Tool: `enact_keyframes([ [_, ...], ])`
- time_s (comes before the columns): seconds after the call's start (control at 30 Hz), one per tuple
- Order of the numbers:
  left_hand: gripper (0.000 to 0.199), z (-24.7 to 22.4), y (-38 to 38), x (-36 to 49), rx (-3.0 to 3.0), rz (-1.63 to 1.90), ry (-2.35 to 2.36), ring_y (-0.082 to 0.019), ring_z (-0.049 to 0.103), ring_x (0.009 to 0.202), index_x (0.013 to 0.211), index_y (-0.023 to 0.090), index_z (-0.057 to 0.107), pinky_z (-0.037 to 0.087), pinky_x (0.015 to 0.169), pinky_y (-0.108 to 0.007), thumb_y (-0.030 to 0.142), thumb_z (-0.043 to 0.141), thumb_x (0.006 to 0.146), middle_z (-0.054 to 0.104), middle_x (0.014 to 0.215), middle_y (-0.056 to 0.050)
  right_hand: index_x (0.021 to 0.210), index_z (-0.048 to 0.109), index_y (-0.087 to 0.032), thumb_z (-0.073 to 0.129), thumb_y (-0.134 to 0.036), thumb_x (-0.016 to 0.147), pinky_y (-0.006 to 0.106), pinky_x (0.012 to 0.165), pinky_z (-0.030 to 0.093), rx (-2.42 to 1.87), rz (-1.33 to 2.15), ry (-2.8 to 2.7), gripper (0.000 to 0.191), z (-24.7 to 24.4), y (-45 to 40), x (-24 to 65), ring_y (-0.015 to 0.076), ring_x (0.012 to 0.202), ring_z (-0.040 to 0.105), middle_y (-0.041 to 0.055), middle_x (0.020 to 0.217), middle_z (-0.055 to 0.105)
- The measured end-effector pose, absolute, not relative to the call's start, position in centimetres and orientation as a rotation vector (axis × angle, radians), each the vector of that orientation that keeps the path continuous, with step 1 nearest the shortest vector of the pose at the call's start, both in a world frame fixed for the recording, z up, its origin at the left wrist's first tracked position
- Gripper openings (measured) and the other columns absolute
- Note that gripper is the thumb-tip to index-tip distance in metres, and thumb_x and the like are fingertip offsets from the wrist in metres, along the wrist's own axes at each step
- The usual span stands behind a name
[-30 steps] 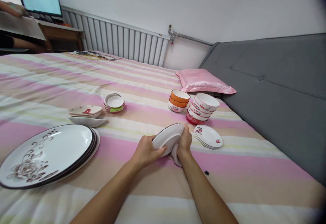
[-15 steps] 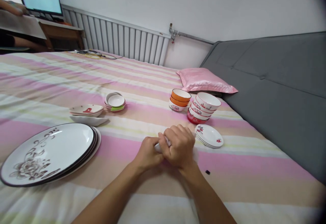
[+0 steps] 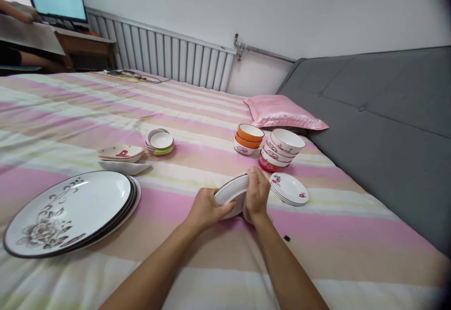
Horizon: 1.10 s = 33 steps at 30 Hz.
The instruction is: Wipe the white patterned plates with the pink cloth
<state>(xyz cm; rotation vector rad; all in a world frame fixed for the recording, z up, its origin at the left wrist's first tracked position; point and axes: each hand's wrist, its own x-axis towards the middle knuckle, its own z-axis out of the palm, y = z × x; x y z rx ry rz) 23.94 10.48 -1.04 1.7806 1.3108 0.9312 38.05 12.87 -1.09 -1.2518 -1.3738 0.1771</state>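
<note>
A white plate [image 3: 232, 196] with a dark rim line is tilted up on edge between my hands, just above or on the bedspread. My left hand [image 3: 208, 208] grips its left side, thumb over the near face. Fingers of my right hand [image 3: 257, 191] are wrapped round its right side. A pale edge shows under the right palm; whether it is a second plate I cannot tell. Close by on the right lies a stack of small flowered plates [image 3: 289, 188]. Behind it stand white-and-red bowls [image 3: 284, 145] and a stack with orange bowls [image 3: 249, 136].
Large oval plates [image 3: 84, 206] are stacked at left, with boat-shaped dishes [image 3: 121, 152] and small round dishes [image 3: 162, 140] behind. A small black object [image 3: 287, 238] lies near my right forearm. Beyond are a pink pillow [image 3: 283, 110], grey headboard [image 3: 373, 112] and cables [image 3: 137, 76]. A person's arm [image 3: 16, 10] shows far left.
My hands were clasped together over a mostly hidden white piece. They have drawn slightly apart, and the tilted plate's face now shows between them. The stacks have stayed in place.
</note>
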Motion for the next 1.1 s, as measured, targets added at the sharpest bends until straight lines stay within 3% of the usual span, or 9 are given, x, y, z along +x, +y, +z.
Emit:
enact_keyframes([
  [0.1, 0.027, -0.9, 10.6, 23.8, 1.748, 0.961, 1.319, -0.019, 0.058, 0.058, 0.069, 0.009, 0.067, 0.041, 0.05, -0.024, 0.034, 0.061, 0.065, 0.063, 0.06, -0.005, 0.06, 0.034, -0.021, 0.03, -0.042, 0.089, 0.025, 0.057, 0.03, -1.243, 0.347, -1.153, 0.036, -2.4, 13.8, 38.4, 0.0116, 0.057, 0.035, -0.0047, 0.059, 0.036],
  [0.23, 0.031, -1.0, 10.9, 23.6, 1.678, 0.994, 1.316, -0.025, 0.064, 0.07, 0.08, 0.009, 0.07, 0.046, 0.057, -0.027, 0.035, 0.063, 0.065, 0.069, 0.07, -0.008, 0.063, 0.043, -0.02, 0.038, -0.052, 0.081, 0.025, 0.062, 0.037, -1.271, 0.672, -0.886, 0.037, -4.2, 15.0, 38.4, 0.0128, 0.063, 0.044, -0.0026, 0.064, 0.049],
  [0.43, 0.032, -0.9, 10.9, 23.3, 1.601, 1.013, 1.314, -0.025, 0.064, 0.072, 0.082, 0.008, 0.07, 0.047, 0.059, -0.027, 0.035, 0.064, 0.066, 0.07, 0.075, -0.008, 0.066, 0.046, -0.02, 0.035, -0.051, 0.081, 0.026, 0.057, 0.039, -1.3, 0.815, -0.796, 0.037, -4.6, 15.0, 38.0, 0.0139, 0.057, 0.047, -0.0025, 0.06, 0.053],
  [0.53, 0.028, -0.6, 10.6, 23.1, 1.702, 1.036, 1.185, -0.02, 0.061, 0.064, 0.078, 0.009, 0.069, 0.044, 0.055, -0.024, 0.034, 0.064, 0.067, 0.068, 0.07, -0.006, 0.06, 0.038, -0.022, 0.032, -0.048, 0.085, 0.025, 0.054, 0.035, -1.294, 0.638, -0.822, 0.036, -3.2, 14.1, 38.6, 0.0123, 0.055, 0.04, -0.0045, 0.055, 0.044],
  [0.6, 0.027, -0.5, 10.4, 23.0, 1.817, 1.065, 1.085, -0.017, 0.057, 0.062, 0.076, 0.01, 0.068, 0.041, 0.054, -0.023, 0.035, 0.065, 0.067, 0.065, 0.068, -0.004, 0.057, 0.034, -0.022, 0.028, -0.042, 0.088, 0.025, 0.054, 0.032, -1.287, 0.323, -1.009, 0.037, -1.7, 13.1, 39.2, 0.0121, 0.053, 0.037, -0.0044, 0.053, 0.038],
  [0.77, 0.017, -0.7, 10.3, 23.2, 1.966, 1.1, 1.027, -0.012, 0.05, 0.059, 0.071, 0.011, 0.065, 0.037, 0.056, -0.02, 0.027, 0.064, 0.065, 0.058, 0.063, 0.001, 0.056, 0.039, -0.02, 0.039, -0.028, 0.087, 0.029, 0.057, 0.025, -1.28, -0.415, -1.726, 0.032, 1.3, 10.3, 38.2, 0.013, 0.054, 0.037, -0.0022, 0.053, 0.041],
  [0.93, 0.007, -1.6, 10.6, 23.3, 1.862, 1.136, 1.089, -0.009, 0.043, 0.057, 0.06, 0.011, 0.058, 0.035, 0.053, -0.018, 0.016, 0.054, 0.063, 0.048, 0.057, 0.004, 0.066, 0.051, -0.02, 0.042, -0.035, 0.088, 0.032, 0.063, 0.026, -1.246, -0.504, -1.998, 0.028, 1.6, 9.6, 35.9, 0.0166, 0.067, 0.043, 0.0018, 0.065, 0.053],
  [1.1, 0.025, -1.8, 10.9, 23.6, 1.812, 1.02, 1.224, -0.006, 0.033, 0.049, 0.053, 0.011, 0.052, 0.026, 0.044, -0.018, 0.031, 0.059, 0.066, 0.036, 0.05, 0.005, 0.071, 0.054, -0.02, 0.041, -0.031, 0.088, 0.033, 0.071, 0.03, -1.174, -0.321, -1.856, 0.024, 0.3, 10.9, 37.0, 0.0171, 0.072, 0.043, 0.0025, 0.071, 0.055],
])
